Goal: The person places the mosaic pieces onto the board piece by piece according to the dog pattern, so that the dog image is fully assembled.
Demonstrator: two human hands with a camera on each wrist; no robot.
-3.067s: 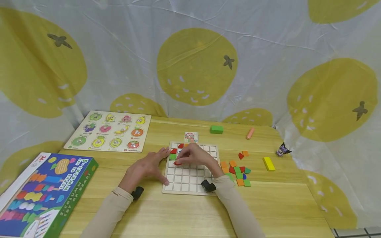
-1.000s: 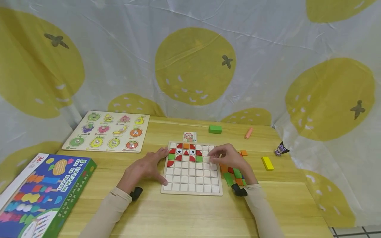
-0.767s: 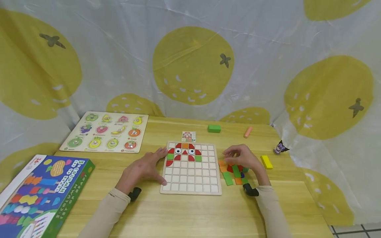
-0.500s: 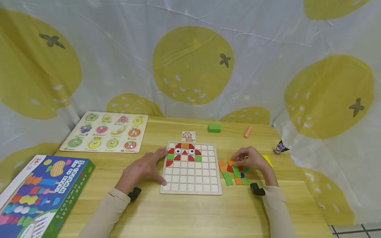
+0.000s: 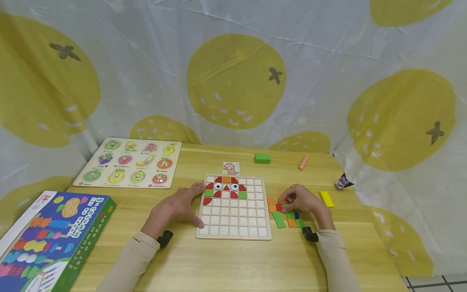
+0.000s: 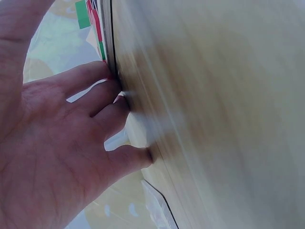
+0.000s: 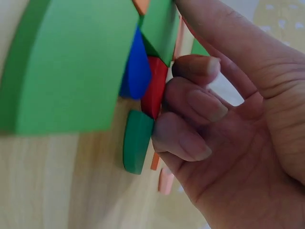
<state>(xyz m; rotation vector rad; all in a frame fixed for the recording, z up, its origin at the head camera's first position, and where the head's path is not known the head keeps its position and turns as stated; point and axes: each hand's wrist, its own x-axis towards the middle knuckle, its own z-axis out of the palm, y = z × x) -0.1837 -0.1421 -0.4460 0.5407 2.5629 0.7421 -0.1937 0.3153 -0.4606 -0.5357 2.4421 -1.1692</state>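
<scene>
A wooden grid board (image 5: pixel 233 221) lies mid-table, with red, green, orange and eye-marked tiles in its upper rows. My left hand (image 5: pixel 178 206) rests at the board's left edge, fingers spread, thumb near the lower corner. The left wrist view shows the fingertips of this left hand (image 6: pixel 71 133) against the edge. Over the loose tiles right of the board, my right hand (image 5: pixel 300 200) pinches a red tile (image 5: pixel 279 207) between thumb and forefinger. In the right wrist view, the other fingers of the right hand (image 7: pixel 228 124) are curled beside a teal piece (image 7: pixel 138 143); the pinching tips are hidden.
A small pattern card (image 5: pixel 231 168) lies above the board. Behind and right are a green block (image 5: pixel 262 158), an orange stick (image 5: pixel 303 162), a yellow block (image 5: pixel 326 199) and a small figurine (image 5: pixel 343 182). At left lie a fruit puzzle (image 5: pixel 127 162) and a toy box (image 5: pixel 54 239).
My right hand moved from the board's left part to the loose tiles, then slightly back left, onto the red tile. A red piece sits in the board's left column. My left hand stayed put.
</scene>
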